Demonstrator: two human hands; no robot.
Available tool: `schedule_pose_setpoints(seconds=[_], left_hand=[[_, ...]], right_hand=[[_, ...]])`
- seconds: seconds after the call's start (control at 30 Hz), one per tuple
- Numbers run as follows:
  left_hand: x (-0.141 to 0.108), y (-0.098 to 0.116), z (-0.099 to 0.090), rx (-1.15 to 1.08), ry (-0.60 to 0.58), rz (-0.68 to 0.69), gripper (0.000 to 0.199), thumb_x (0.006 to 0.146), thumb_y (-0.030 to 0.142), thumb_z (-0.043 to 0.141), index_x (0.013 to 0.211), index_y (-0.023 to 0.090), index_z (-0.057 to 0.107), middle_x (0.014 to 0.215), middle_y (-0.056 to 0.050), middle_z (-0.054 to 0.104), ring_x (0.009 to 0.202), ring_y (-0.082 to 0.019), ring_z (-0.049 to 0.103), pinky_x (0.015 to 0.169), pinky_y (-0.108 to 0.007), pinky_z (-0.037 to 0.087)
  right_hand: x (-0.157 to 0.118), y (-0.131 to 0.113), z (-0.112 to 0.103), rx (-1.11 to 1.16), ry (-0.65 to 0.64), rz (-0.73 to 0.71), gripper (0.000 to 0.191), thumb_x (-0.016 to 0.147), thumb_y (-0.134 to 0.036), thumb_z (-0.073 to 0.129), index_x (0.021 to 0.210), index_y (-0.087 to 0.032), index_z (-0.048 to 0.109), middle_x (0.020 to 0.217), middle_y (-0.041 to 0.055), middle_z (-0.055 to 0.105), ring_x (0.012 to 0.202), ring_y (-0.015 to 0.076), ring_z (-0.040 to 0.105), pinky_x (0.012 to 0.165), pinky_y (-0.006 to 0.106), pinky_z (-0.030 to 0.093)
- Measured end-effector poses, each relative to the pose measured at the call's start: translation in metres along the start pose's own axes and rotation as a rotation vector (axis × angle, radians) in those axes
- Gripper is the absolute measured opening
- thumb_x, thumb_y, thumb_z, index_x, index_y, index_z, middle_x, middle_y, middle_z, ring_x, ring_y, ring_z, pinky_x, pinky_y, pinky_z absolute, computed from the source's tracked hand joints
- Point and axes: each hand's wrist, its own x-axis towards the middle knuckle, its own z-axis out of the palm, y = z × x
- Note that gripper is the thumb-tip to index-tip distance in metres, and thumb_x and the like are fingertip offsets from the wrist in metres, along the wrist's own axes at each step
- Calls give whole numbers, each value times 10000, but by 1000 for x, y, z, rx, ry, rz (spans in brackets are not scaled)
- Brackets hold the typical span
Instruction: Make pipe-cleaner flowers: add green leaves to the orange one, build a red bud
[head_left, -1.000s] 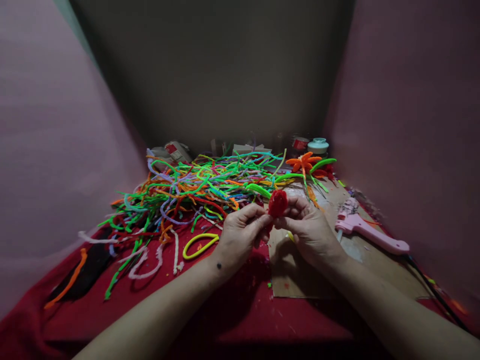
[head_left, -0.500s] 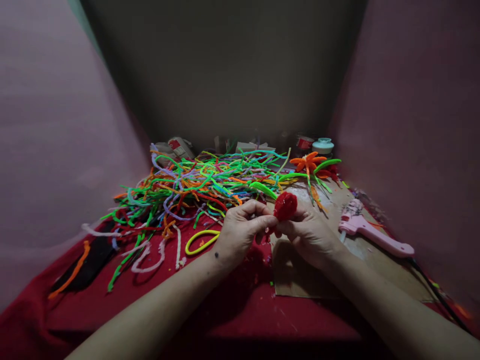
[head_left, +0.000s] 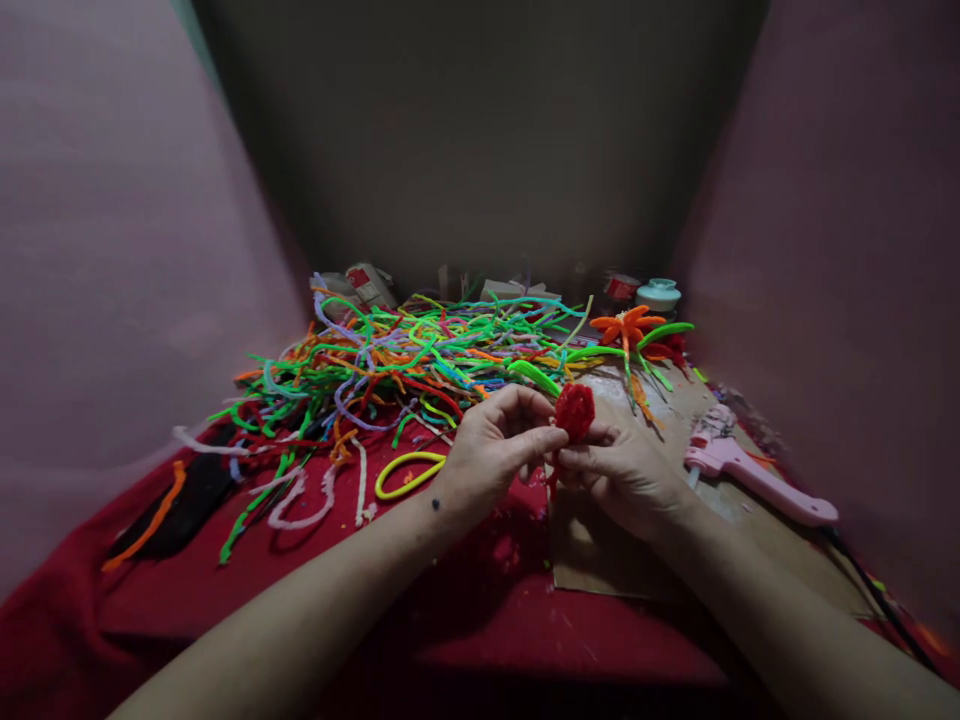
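Observation:
A bundle of red pipe cleaners (head_left: pixel 576 412), rounded at the top like a bud, is pinched between both hands above the table. My left hand (head_left: pixel 501 440) is closed on its lower left side with thumb and forefinger. From the right, my right hand (head_left: pixel 626 470) grips its base, fingers curled. A short red end hangs below the fingertips. Beneath the hands lie the red cloth (head_left: pixel 480 620) and the near left corner of a cardboard sheet (head_left: pixel 600 555). The fingers partly hide the lower part of the bundle.
A tangled heap of coloured pipe cleaners (head_left: pixel 420 350) spreads behind and left. A pink hot glue gun (head_left: pixel 757 480) rests on the cardboard at right, its cord trailing forward. An orange pipe-cleaner flower (head_left: pixel 628 325) and a light blue jar (head_left: pixel 658 294) are farther back. A yellow loop (head_left: pixel 409 475) lies beside my left wrist.
The red bundle has been turned slightly between the fingers, so its folded top now shows a different side. Both hands keep hold of it. The whole view has shifted a little.

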Motion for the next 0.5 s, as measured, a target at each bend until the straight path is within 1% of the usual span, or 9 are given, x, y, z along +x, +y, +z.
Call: schedule_pose_setpoints(seconds=[0.07, 0.17, 0.3, 0.37, 0.43, 0.5], left_hand=[[0, 2, 0, 37, 12, 10, 130, 738, 221, 660, 731, 154, 549, 576, 45, 528, 462, -56, 456, 447, -186, 370], [0, 7, -4, 72, 33, 46, 138, 785, 235, 611, 702, 154, 538, 530, 46, 513, 443, -54, 441, 451, -184, 365], [4, 16, -14, 27, 140, 130, 157, 822, 282, 571, 724, 165, 536, 529, 48, 504, 436, -57, 433, 429, -180, 355], [4, 19, -18, 32, 176, 159, 112, 811, 265, 584, 762, 170, 549, 543, 48, 512, 442, -62, 446, 427, -181, 364], [3, 21, -17, 74, 157, 182, 84, 769, 210, 627, 818, 174, 570, 614, 38, 552, 475, -64, 471, 447, -184, 385], [1, 20, -15, 128, 114, 213, 165, 727, 159, 663, 874, 182, 592, 704, 26, 578, 541, -70, 502, 486, -187, 407]], right_hand=[[0, -1, 1, -21, 19, 0, 274, 474, -175, 840, 725, -168, 733, 593, -4, 634, 547, 99, 525, 544, 236, 391], [0, -1, 2, -50, 46, -14, 211, 493, -178, 827, 673, -153, 718, 580, -9, 625, 501, 73, 487, 498, 214, 355], [-1, 1, 0, -78, 56, -2, 188, 519, -182, 806, 674, -150, 705, 593, -10, 628, 493, 70, 482, 494, 218, 345], [-1, 2, 0, -96, 85, 3, 201, 519, -189, 805, 687, -145, 703, 609, -5, 635, 497, 70, 484, 498, 219, 340], [-1, 3, 0, -114, 110, -5, 199, 518, -197, 807, 674, -141, 697, 588, -11, 621, 491, 65, 469, 495, 219, 328], [-1, 3, 1, -132, 116, -16, 193, 516, -204, 812, 651, -140, 689, 555, -20, 596, 480, 60, 448, 490, 220, 315]])
